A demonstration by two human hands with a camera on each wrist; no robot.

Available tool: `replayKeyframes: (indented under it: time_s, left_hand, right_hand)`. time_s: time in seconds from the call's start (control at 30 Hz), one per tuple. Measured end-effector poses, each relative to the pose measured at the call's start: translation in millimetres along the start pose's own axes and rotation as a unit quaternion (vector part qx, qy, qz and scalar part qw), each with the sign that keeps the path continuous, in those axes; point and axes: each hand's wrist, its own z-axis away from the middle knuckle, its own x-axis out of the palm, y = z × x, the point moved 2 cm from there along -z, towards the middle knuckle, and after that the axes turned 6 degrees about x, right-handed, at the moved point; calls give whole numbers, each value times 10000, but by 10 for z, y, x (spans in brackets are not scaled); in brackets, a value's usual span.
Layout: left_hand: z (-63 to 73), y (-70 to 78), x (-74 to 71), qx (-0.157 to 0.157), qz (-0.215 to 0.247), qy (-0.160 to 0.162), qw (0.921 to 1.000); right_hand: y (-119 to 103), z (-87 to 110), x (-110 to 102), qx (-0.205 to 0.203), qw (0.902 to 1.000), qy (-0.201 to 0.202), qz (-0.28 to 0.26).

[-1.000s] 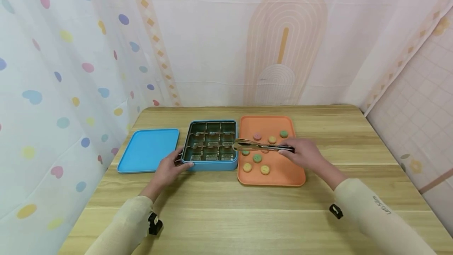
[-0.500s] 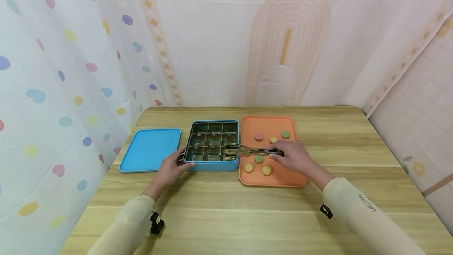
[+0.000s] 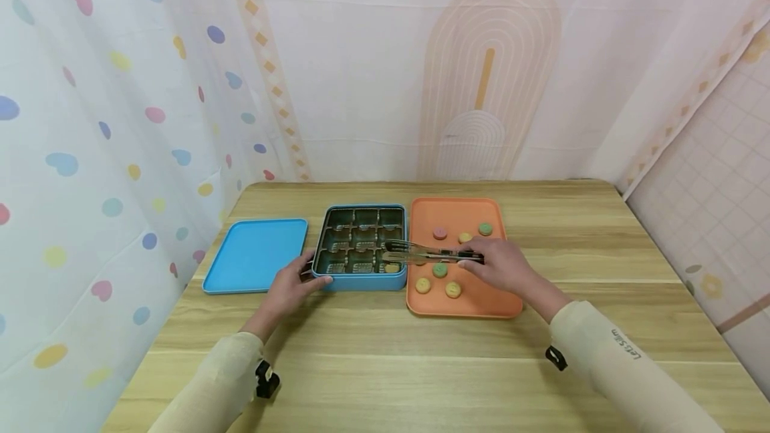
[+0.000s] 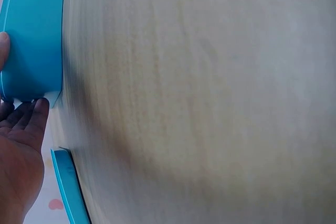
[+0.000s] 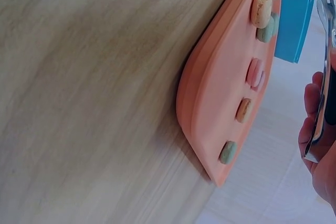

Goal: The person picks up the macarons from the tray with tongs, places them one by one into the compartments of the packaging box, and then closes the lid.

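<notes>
My left hand [image 3: 290, 291] holds the front left corner of a square blue tin [image 3: 363, 282], thumb on the front wall and fingers along the left side. A dark divided insert [image 3: 365, 238] fills the tin. In its front right compartment lies a yellow macaron [image 3: 392, 268]. My right hand [image 3: 499, 263] grips a pair of metal tongs [image 5: 329, 30] with black handles, held level above the orange tray [image 3: 484, 301]. The tong ends reach left over that compartment, just above the macaron, with their arms spread apart and nothing visible between them.
On the orange tray are loose macarons: a pink one [image 3: 440, 233], green ones such as the near green macaron [image 3: 440, 270], and several yellow ones, including a front yellow macaron [image 3: 453, 289]. A flat blue lid [image 3: 257, 256] lies left of the tin on the wooden table [image 3: 385, 366].
The tongs moved left and down from the tin's right edge into its front right compartment, then spread and rose slightly. The yellow macaron now rests there, released. My left hand stayed at the corner.
</notes>
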Motion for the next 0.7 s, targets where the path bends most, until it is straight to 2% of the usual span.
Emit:
replayKeyframes:
  time_s: [0.33, 0.57, 0.7]
  left_hand:
    - [11, 15, -1, -6, 19, -15, 10000]
    - [7, -15, 6, 10, 93, -8, 10000]
    - [11, -10, 4, -7, 65, 4, 10000]
  right_hand:
    - [88, 86, -123, 316, 9991, -203, -201]
    - [245, 191, -250, 562, 9972, -200, -445]
    - [349, 256, -334, 814, 9935, -335, -716]
